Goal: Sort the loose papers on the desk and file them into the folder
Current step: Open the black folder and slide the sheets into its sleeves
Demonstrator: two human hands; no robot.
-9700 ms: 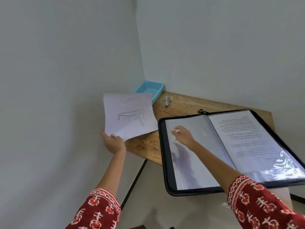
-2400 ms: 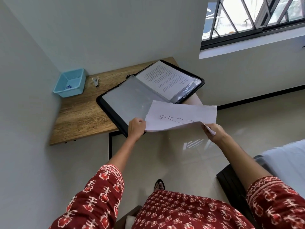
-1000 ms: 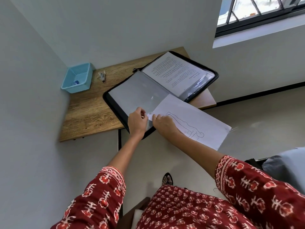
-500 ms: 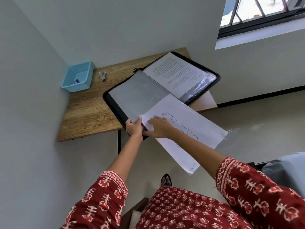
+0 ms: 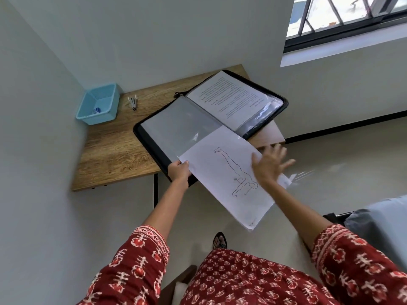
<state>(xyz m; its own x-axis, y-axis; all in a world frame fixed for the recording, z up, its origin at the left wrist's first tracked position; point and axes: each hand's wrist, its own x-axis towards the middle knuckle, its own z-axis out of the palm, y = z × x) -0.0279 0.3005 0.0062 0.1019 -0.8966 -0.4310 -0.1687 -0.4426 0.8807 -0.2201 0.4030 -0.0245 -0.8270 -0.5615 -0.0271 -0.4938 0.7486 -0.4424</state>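
A black zip folder (image 5: 149,150) lies open on the wooden desk (image 5: 110,155), clear sleeves showing. A printed page (image 5: 229,100) sits in its right-hand sleeve. A white sheet with a line drawing of a figure (image 5: 224,172) juts out of the near edge of the left sleeve, its far end tucked in and its near end hanging past the desk. My left hand (image 5: 179,172) grips the folder's near corner at the sheet's left edge. My right hand (image 5: 269,165) is spread with straight fingers over the sheet's right edge, blurred.
A light blue plastic tray (image 5: 98,104) stands in the back left corner of the desk, with a small stapler (image 5: 132,102) beside it. Walls close the desk in at left and back. A window (image 5: 345,16) is upper right, and a grey bed edge (image 5: 378,227) lower right.
My right hand has left the sheet's left corner and swung to its right edge, fingers spread. The sheet has slid further into the left sleeve. My left hand stays at the corner.
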